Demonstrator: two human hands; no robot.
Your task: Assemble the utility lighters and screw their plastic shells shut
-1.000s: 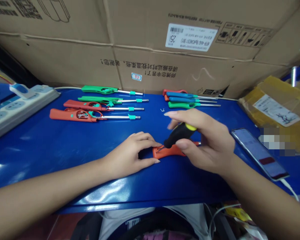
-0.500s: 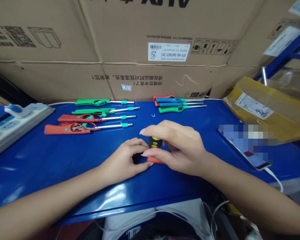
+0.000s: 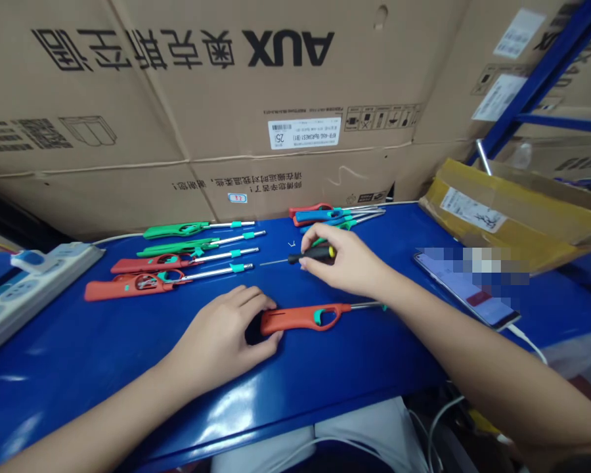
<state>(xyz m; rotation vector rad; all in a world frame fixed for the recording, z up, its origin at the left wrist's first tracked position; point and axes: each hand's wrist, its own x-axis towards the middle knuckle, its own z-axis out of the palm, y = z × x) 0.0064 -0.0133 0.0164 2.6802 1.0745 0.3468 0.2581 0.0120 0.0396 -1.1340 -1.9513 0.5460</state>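
Observation:
My left hand [image 3: 234, 328] grips the handle end of a red long-necked lighter [image 3: 295, 318], which lies on the blue table with its metal tube pointing right. A green trigger shows in the lighter's loop. Above it, my right hand [image 3: 339, 259] is closed around a black and yellow screwdriver [image 3: 312, 255], held nearly level with its thin shaft pointing left. The shaft's tip is close to the end of an opened red lighter [image 3: 132, 286] in the left row, apparently without touching it. The tip of the gripped lighter is partly behind my right forearm.
More red and green lighters [image 3: 177, 229] lie at the left, some with open casings. Red and blue lighters [image 3: 320, 215] are piled at the back. A power strip [image 3: 44, 289] stands left; a phone [image 3: 465, 289] and a taped carton [image 3: 502, 210] are at right. Cardboard [image 3: 217, 131] walls the back.
My right hand has lifted the screwdriver off the red lighter and turned it from upright to level, moving away from me. The lighter is now uncovered. The camera view has tilted up.

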